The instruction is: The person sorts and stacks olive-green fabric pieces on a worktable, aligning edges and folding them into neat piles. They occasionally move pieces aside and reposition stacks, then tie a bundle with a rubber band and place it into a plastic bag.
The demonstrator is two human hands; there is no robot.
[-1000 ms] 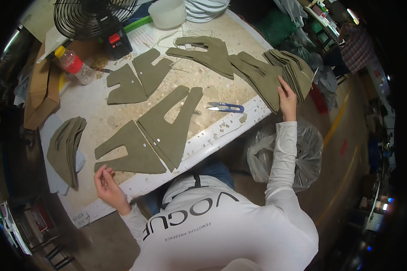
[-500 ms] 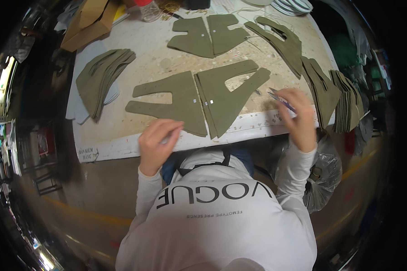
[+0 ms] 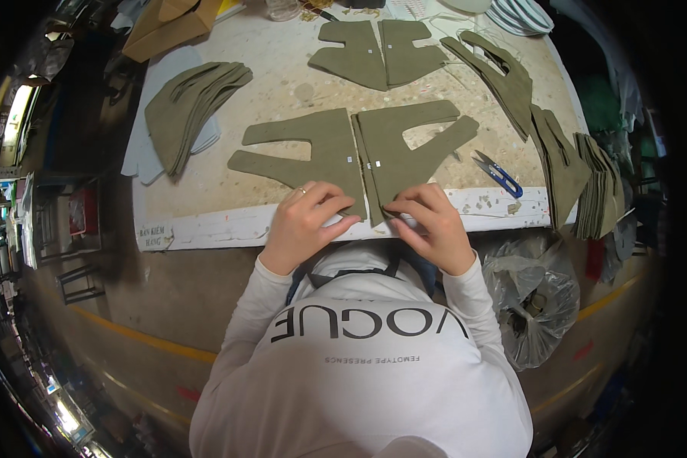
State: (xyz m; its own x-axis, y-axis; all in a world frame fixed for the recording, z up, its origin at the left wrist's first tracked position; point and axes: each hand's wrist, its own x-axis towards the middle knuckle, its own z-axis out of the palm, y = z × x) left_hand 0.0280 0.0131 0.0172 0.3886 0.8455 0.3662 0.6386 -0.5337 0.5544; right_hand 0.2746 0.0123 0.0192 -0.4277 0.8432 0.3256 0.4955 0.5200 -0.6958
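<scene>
Two olive-green cut fabric pieces, each with a deep notch, lie side by side near the table's front edge. My left hand [image 3: 307, 221] pinches the near edge of the left fabric piece [image 3: 328, 141], fingers on top and thumb below. At the near corner of the right fabric piece [image 3: 397, 156], my right hand [image 3: 433, 227] is closed on its edge; the fingertips partly hide the cloth. Layers show along this piece's inner edge, and small white tags sit on both pieces. Blue-handled thread snips [image 3: 498, 175] lie on the table to the right of my right hand.
On the worn table [image 3: 275, 91], a green fabric stack [image 3: 191, 111] lies at left. Another fabric pair [image 3: 359, 57] is farther back, with more fabric stacks [image 3: 561, 164] along the right edge. A cardboard box [image 3: 172, 27] stands back left; a clear plastic bag [image 3: 538, 305] is below right.
My right hand has put the snips down on the table and moved left to the right fabric piece. My left hand has moved right onto the left piece's near edge. The view has shifted slightly.
</scene>
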